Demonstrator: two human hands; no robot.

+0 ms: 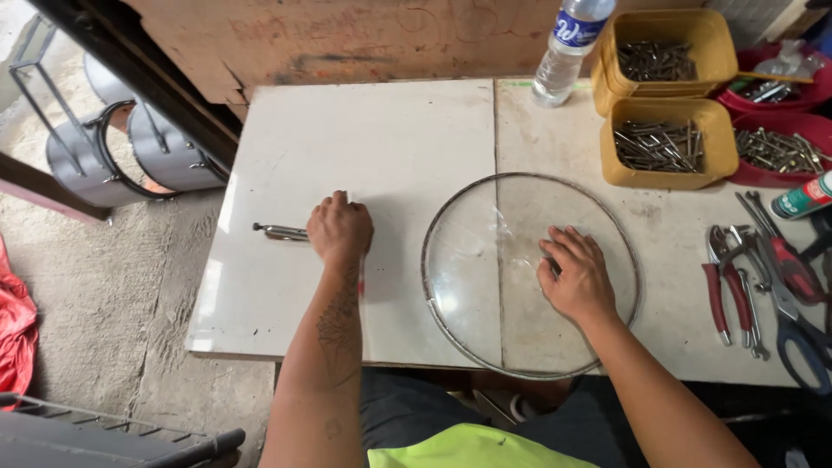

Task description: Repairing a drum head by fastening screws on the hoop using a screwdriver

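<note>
A round clear glass lid [485, 260] with a metal rim lies flat on the white table [381, 139]. My right hand [576, 276] rests palm down on the lid's right half, fingers together and pointing up-left. My left hand [340, 230] is closed over a metal hand tool [279, 231] that lies on the table left of the lid; only the tool's silver end sticks out to the left of my fist.
Two yellow tubs [663, 143] of screws and red bowls [780, 152] of bolts stand at the back right, with a plastic water bottle [568, 48] beside them. Pliers, wrenches and scissors [763, 277] lie at the right edge. Metal pots [130, 147] stand on the floor to the left.
</note>
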